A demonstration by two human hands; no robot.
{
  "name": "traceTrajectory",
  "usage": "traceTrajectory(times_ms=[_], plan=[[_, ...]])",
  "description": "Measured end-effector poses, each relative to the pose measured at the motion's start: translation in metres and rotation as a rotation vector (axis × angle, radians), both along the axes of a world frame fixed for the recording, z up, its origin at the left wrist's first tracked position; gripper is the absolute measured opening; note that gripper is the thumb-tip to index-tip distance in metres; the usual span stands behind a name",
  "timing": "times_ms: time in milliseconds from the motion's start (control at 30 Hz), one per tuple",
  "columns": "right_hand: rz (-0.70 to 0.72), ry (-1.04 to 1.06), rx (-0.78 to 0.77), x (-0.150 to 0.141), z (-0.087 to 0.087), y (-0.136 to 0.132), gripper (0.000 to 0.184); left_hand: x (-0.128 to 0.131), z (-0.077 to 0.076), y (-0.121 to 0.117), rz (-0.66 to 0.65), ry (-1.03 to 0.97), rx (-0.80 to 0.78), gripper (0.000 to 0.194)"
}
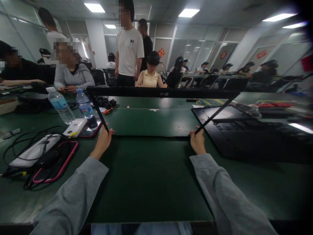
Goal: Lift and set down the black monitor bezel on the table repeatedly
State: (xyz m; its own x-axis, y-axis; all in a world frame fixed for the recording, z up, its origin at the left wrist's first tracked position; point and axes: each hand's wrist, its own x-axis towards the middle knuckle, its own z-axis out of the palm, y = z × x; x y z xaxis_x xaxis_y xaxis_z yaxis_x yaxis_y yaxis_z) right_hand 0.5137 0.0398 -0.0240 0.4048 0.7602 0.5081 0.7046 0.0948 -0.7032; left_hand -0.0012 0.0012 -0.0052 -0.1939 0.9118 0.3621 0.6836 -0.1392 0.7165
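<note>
"Currently, what are the two hands doing?"

"Above the near part of the green table (pixel 151 186), the left hand (pixel 103 141) is pinching the near left corner of a thin black frame (pixel 137 92). The right hand (pixel 198 142) is pinching the near right corner. Both sets of fingers are closing on the rim."

"How is the frame sitting?"

"It is extending away from the person between the hands, its wider bar, bearing an LG mark, standing at the far side. Whether the near bar is touching the table, I am not able to tell."

"Which step is showing, and what is the next move calling for?"

"Supporting and positioning the frame, in my judgement. Any move from this hold is calling for both hands working evenly, since so thin a rim is probably flexing easily."

"What is lying around it?"

"To the left, a phone with a pink edge (pixel 75 149) is lying among cables; to the right, a large black panel (pixel 254 138) is lying flat. Farther left, two bottles (pixel 61 106) are standing. Beyond the table, a person in a yellow top (pixel 149 78) is sitting."
</note>
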Motion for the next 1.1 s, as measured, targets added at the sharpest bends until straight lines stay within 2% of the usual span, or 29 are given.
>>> traceTrajectory(times_ms=[133,267,400,533,667,800,967,1100], plan=[[0.013,0.096,-0.023,0.002,0.003,-0.003,0.050,0.004,0.008,-0.005,0.023,0.085,-0.033,0.059],[-0.019,0.053,-0.038,-0.001,0.012,-0.012,0.050,0.012,0.019,-0.013,0.088,0.185,-0.118,0.065],[-0.095,-0.047,-0.106,-0.003,0.016,-0.016,0.051,0.016,0.025,-0.018,0.152,0.274,-0.125,0.063],[-0.081,-0.105,-0.205,-0.001,0.011,-0.013,0.047,0.012,0.020,-0.015,0.197,0.370,-0.094,0.050],[-0.087,-0.257,-0.205,0.003,0.005,-0.010,0.040,0.005,0.010,-0.009,0.213,0.474,-0.095,0.045],[-0.157,-0.350,-0.273,0.004,0.003,-0.012,0.041,0.002,0.006,-0.007,0.204,0.568,-0.097,0.044],[-0.152,-0.372,-0.381,0.003,0.002,-0.013,0.043,0.001,0.003,-0.008,0.182,0.611,-0.155,0.045],[-0.146,-0.366,-0.404,0.003,0.001,-0.012,0.041,0.001,0.001,-0.007,0.177,0.619,-0.164,0.046]])
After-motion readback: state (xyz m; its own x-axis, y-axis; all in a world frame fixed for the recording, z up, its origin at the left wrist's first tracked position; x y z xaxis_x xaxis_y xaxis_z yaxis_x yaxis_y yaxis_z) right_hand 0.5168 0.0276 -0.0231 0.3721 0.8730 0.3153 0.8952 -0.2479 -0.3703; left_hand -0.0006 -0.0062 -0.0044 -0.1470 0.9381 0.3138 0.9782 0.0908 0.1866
